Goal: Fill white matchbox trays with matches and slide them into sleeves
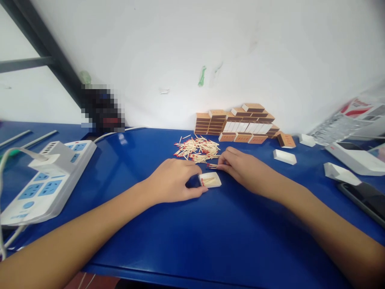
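A small white matchbox tray (215, 182) with several red-tipped matches inside lies on the blue table (186, 233). My left hand (177, 180) holds the tray's left end between thumb and fingers. Just to the right and a little behind the tray, my right hand (233, 162) pinches a few matches, their red heads pointing left. Behind both hands is a loose pile of matches (197, 148) with red heads, some near my right fingertips.
Stacked matchboxes (249, 126) stand against the wall. White trays (284, 157), an orange box (286, 140), a phone (365, 198) and a plastic-wrapped pack (345, 120) are at the right. A power strip (54, 180) with cables lies at the left.
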`<state>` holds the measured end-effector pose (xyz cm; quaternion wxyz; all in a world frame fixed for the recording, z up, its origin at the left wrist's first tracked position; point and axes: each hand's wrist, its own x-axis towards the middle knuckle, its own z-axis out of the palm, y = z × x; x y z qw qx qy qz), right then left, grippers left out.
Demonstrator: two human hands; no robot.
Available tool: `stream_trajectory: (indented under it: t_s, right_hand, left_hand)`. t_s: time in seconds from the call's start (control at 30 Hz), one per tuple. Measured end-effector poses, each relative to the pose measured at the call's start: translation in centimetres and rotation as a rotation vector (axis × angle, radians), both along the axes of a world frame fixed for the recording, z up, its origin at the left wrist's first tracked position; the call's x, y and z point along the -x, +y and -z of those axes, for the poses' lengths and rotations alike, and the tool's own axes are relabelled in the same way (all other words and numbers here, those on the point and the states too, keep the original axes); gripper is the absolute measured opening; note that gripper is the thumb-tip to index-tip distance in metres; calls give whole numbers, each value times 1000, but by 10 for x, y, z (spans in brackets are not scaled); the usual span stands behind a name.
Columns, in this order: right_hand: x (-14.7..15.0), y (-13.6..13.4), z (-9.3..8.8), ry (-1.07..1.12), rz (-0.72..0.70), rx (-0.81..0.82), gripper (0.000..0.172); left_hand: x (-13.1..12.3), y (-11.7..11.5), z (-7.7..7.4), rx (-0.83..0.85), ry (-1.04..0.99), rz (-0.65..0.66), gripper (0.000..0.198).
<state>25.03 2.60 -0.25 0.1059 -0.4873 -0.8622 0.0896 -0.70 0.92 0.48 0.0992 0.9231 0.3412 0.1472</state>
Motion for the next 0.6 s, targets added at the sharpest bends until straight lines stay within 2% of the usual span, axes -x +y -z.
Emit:
stream_trajectory:
  t_s: [0.23, 0.47, 0.6]
  right_hand:
    - [-2, -15, -15, 82, -78, -44, 19]
    - [14, -29, -5, -116, -164, -175, 9]
    - [16, -31, -5, -128, -199, -208, 8]
  left_hand:
    - [0, 3, 0, 12, -22, -53, 28]
    - [2, 2, 4, -46, -9, -25, 29]
    - [1, 1, 4, -79, -5, -17, 29]
